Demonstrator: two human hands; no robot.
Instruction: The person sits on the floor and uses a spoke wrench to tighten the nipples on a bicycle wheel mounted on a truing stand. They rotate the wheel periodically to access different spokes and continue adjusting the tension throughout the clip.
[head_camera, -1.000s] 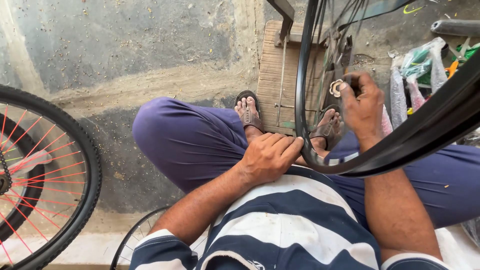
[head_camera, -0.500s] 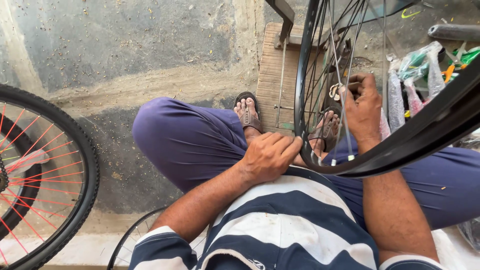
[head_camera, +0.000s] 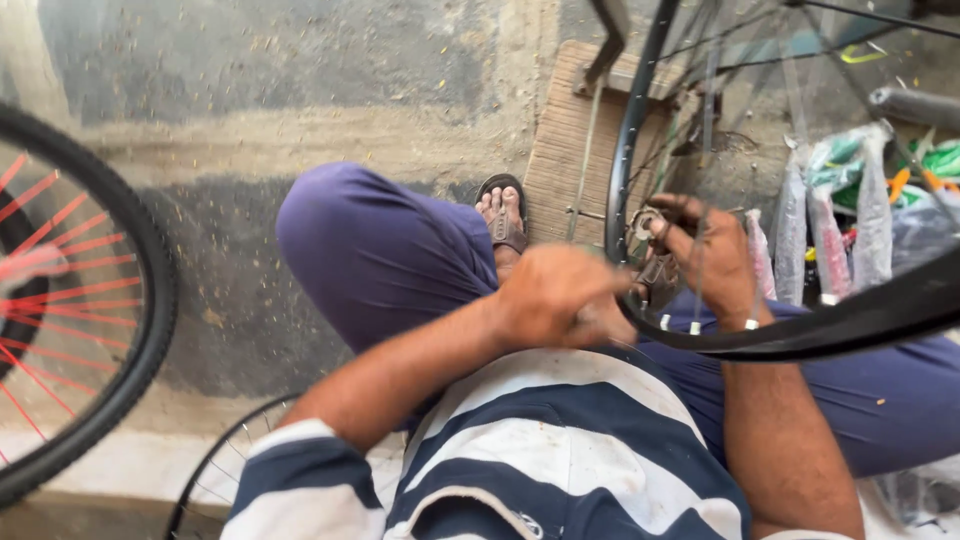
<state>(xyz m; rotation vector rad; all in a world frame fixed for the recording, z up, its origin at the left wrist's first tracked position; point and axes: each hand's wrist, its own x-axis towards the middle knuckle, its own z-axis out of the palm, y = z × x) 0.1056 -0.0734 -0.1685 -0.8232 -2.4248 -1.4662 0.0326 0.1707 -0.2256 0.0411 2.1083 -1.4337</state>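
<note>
I sit cross-legged in purple trousers with a black bicycle wheel rim (head_camera: 628, 150) resting across my lap. My left hand (head_camera: 556, 297) grips the rim's near edge at my belly; the hand is blurred. My right hand (head_camera: 708, 258) reaches through the thin spokes (head_camera: 706, 120) and pinches a small round metal spoke tool (head_camera: 640, 226) close to the rim. My sandalled foot (head_camera: 503, 217) shows just left of the rim.
A tyred bicycle wheel with red spokes (head_camera: 70, 300) stands at the left edge. Another thin rim (head_camera: 210, 470) lies by my left knee. A wooden board (head_camera: 572, 140) lies behind the wheel. Plastic bags of parts (head_camera: 850, 200) sit at the right.
The rim has turned and shifted a little. My left hand slid along the rim's near edge and is blurred now. My right hand stays at the spokes with the tool.
</note>
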